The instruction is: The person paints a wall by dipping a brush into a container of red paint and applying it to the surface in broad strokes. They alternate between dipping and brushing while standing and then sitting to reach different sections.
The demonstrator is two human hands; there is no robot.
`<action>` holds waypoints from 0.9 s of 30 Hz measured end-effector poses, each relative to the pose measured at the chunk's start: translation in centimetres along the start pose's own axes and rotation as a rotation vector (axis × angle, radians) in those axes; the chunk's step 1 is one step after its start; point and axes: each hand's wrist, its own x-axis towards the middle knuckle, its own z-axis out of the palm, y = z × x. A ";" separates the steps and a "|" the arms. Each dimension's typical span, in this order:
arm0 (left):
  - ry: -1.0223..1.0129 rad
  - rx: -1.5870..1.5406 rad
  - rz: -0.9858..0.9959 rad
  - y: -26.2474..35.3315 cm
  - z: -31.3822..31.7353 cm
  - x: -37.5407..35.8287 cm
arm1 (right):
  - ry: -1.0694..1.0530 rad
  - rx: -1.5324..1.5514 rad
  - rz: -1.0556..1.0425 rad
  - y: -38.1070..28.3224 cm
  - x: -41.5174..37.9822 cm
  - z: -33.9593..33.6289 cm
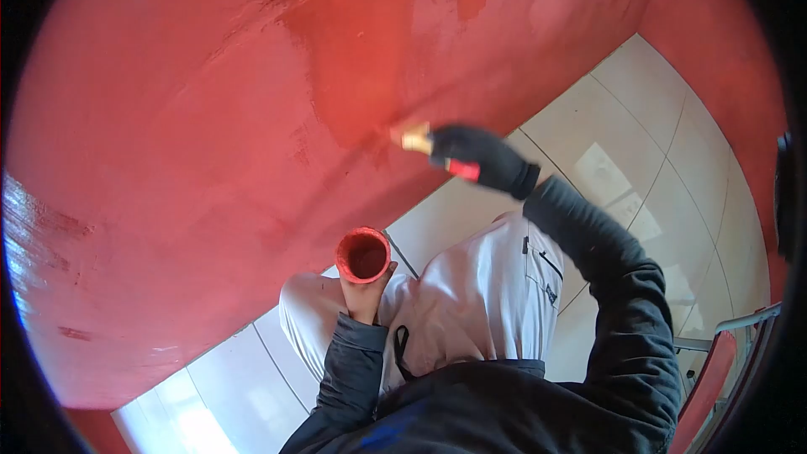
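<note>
My left hand [366, 300] is bare and wrapped round a red paint cup [363, 256], held mouth up above my lap. Dark red shows inside the cup. In a black glove, my right hand [475, 154] grips a paintbrush [415, 139] whose pale ferrule sticks out to the left; it is slightly blurred. The brush tip overlaps the red wall [252, 134] at the lower end of a brighter, wet-looking red patch [357, 59]. Part of the brush handle is hidden in the glove.
White floor tiles [580, 122] run along the wall's foot. A second red wall [723, 17] meets it at the upper right corner. At the lower right stands a chair-like metal frame with a red panel [706, 395]. My light trousers [471, 303] fill the lower middle.
</note>
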 end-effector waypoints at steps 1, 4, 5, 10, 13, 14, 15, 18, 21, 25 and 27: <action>0.007 -0.068 0.035 1.1 0.7 0.0 | 0.163 0.239 0.098 -2.1 2.9 -3.1; 0.001 -0.093 0.088 1.2 0.9 0.2 | 0.427 -0.112 -0.090 -1.6 6.5 -9.6; -0.006 -0.054 0.111 1.1 0.8 0.2 | 0.427 -0.114 -0.089 -1.7 6.7 -9.9; 0.025 -0.147 0.086 1.3 0.9 -0.1 | 0.439 -0.278 -0.120 0.0 3.2 -5.5; 0.039 -0.131 0.085 0.2 0.5 -0.2 | 0.253 -0.252 -0.112 -1.3 1.5 -4.9; 0.049 -0.076 0.095 -0.4 0.3 0.0 | 0.226 -0.224 -0.110 -1.7 1.4 -5.2; 0.048 -0.077 0.094 -0.4 0.4 0.2 | 0.226 -0.224 -0.109 -1.7 2.1 -6.2; 0.020 -0.036 0.106 0.5 0.6 0.0 | 0.599 -0.305 -0.061 -0.4 4.2 -8.3; 0.006 -0.024 0.100 0.1 0.4 0.0 | 0.591 -0.183 -0.032 0.6 4.8 -7.5; 0.035 -0.073 -0.029 -2.4 -0.8 -0.2 | 0.275 -0.038 0.161 0.6 0.0 0.3; 0.049 -0.002 -0.029 -2.2 -0.7 -0.3 | 0.097 -0.125 -0.031 1.6 -3.0 4.3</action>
